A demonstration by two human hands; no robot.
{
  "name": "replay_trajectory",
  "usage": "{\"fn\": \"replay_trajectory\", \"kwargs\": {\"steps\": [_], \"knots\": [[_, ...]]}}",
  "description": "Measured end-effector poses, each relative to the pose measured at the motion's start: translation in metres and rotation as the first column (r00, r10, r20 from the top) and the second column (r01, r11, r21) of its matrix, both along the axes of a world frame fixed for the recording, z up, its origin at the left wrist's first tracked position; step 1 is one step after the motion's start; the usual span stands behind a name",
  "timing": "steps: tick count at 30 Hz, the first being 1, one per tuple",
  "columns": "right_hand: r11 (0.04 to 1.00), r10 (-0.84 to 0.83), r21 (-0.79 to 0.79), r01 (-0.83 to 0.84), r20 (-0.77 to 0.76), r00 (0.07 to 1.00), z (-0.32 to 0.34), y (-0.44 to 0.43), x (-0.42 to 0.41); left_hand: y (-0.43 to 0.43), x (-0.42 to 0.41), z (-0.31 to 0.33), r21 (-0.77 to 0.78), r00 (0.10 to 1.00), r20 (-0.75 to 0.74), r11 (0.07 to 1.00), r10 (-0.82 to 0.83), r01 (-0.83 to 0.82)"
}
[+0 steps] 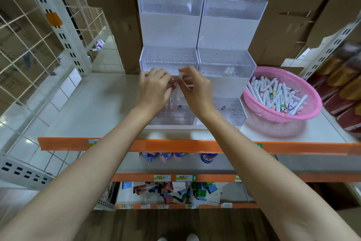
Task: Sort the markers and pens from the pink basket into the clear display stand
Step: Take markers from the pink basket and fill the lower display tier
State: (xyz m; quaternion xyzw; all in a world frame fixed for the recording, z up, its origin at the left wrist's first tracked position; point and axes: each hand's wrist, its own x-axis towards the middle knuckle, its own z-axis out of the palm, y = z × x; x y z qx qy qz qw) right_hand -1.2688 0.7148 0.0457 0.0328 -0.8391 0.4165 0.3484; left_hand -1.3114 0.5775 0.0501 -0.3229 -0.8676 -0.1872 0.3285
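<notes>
The clear stepped display stand [170, 24] stands on the white shelf, with a second identical unit [230, 25] at its right. My left hand [154, 88] grips a bunch of white markers [174, 96] in front of the left unit's middle tier. My right hand [195, 86] pinches one white marker [180, 76] at the top of that bunch. The pink basket [304, 86] at the right of the stand holds several white markers with coloured caps. Two white markers [229, 70] stand in the right unit's middle tier.
The shelf [93, 108] has an orange front edge. Cardboard boxes [293, 6] rise behind the stand. A white wire grid panel [29, 45] stands at the left, and red-brown packages [341, 88] at the right. Lower shelves hold bottles and stationery packs.
</notes>
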Motion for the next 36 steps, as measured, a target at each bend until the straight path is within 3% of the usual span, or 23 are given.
{"fn": "replay_trajectory", "kwargs": {"steps": [16, 36], "knots": [[0.996, -0.013, 0.083, 0.013, -0.001, 1.000, 0.005, 0.002, -0.003, -0.008, -0.002, 0.005, 0.031, 0.995, -0.092, 0.999, 0.046, -0.043], [0.957, 0.004, 0.286, -0.049, 0.155, 0.988, -0.009, 0.008, -0.006, -0.017, -0.001, 0.008, -0.059, 0.994, -0.109, 0.998, 0.030, -0.036]]}}
